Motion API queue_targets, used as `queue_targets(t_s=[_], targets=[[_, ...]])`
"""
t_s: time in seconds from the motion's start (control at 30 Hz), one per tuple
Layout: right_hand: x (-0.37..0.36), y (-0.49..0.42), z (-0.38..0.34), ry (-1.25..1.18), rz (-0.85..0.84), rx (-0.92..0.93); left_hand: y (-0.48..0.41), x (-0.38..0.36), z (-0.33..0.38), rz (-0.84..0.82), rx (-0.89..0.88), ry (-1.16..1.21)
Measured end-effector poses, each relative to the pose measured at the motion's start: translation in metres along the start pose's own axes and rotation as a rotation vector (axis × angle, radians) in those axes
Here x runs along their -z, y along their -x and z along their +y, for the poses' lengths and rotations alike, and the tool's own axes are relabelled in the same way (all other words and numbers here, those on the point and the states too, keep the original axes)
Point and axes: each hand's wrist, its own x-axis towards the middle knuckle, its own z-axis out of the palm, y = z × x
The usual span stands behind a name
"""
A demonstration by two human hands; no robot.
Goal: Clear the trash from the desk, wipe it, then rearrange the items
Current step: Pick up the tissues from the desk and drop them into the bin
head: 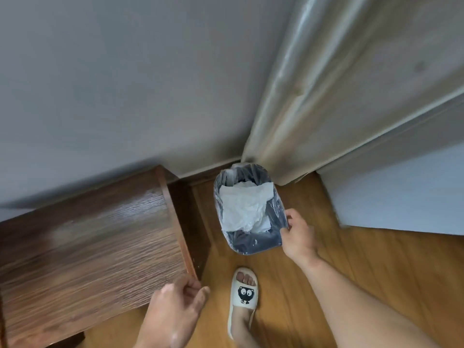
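The right hand (298, 234) is pinching, fingers clamped, the lined rim of the one trash bin (251, 247), which is sitting on the floor (364, 259) between the tabletop (88, 234) and a curtain (301, 96) and holding crumpled white paper (243, 204). The left hand (175, 305) is hovering by the tabletop corner, fingers loosely curled and empty. One slipper (243, 295) is standing nearby.

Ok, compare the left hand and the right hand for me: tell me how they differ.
The right hand pinches the bin liner at the near rim of the trash bin; the left hand holds nothing visible. The right hand reaches forward to the bin; the left hand sits nearer the body, beside the corner of the desk, fingers loosely curled. Both are bare.
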Motion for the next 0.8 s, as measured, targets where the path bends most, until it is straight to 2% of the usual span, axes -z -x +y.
queue_targets(t_s=[0.07, 0.17, 0.33, 0.5, 0.63, 0.7, 0.8], targets=[[-0.034, -0.029, 0.014, 0.0, -0.022, 0.001, -0.016, 0.002, -0.03, 0.118, -0.041, -0.102], [-0.077, -0.064, 0.031, 0.012, -0.021, 0.001, -0.04, 0.01, -0.081, 0.379, -0.17, -0.187], [-0.124, -0.092, 0.053, 0.027, -0.01, -0.043, -0.068, 0.017, -0.132, 0.595, -0.277, -0.363], [-0.144, -0.098, 0.072, 0.074, -0.027, -0.072, -0.083, 0.015, -0.126, 0.629, -0.312, -0.378], [-0.143, -0.098, 0.077, 0.058, -0.124, -0.116, -0.081, 0.019, -0.12, 0.612, -0.323, -0.451], [-0.136, -0.092, 0.074, 0.04, -0.158, -0.144, -0.079, 0.021, -0.12, 0.571, -0.293, -0.5], [-0.108, -0.067, 0.063, 0.089, -0.19, -0.132, -0.069, 0.025, -0.121, 0.4, -0.253, -0.57]])
